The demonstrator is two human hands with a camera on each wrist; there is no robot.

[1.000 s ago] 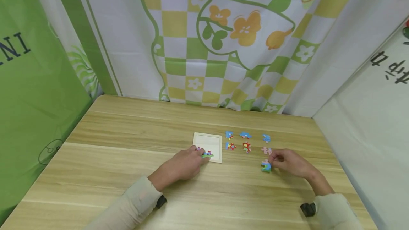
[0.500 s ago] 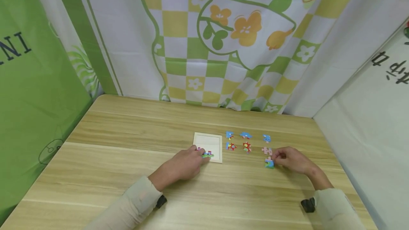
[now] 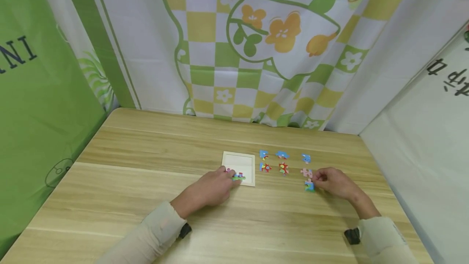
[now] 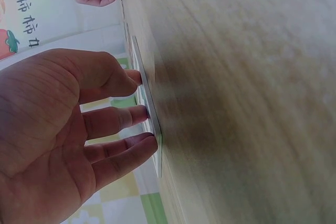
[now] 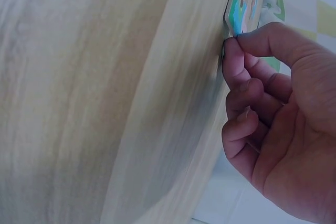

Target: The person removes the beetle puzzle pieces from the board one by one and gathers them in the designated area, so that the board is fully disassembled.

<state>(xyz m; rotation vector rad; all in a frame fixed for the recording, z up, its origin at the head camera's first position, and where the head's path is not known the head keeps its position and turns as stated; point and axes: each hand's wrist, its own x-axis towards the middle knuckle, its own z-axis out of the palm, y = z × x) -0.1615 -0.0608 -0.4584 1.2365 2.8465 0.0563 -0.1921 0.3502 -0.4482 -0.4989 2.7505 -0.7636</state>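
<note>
Between thumb and forefinger, my right hand (image 3: 335, 182) pinches the edge of a blue and green jigsaw puzzle piece (image 3: 309, 186); the right wrist view shows this puzzle piece (image 5: 234, 11) close over the table. Just behind it lies a pink puzzle piece (image 3: 306, 172). My left hand (image 3: 212, 188) rests its fingertips on the near left part of a square wooden puzzle tray (image 3: 253, 159). Under and beside those fingers are colourful puzzle pieces (image 3: 239, 177) along the tray's near side, partly hidden. In the left wrist view the left fingers (image 4: 123, 158) reach the tray's edge loosely bent.
Right of the tray several loose puzzle pieces lie in rows, among them a red one (image 3: 283, 168), a blue one (image 3: 282, 155) and another blue one (image 3: 306, 158). A patterned curtain (image 3: 234, 76) hangs behind the wooden table (image 3: 146, 146).
My right hand has shifted the blue and green puzzle piece slightly away and to the right, bringing it up near the pink piece. The left hand stays at the tray.
</note>
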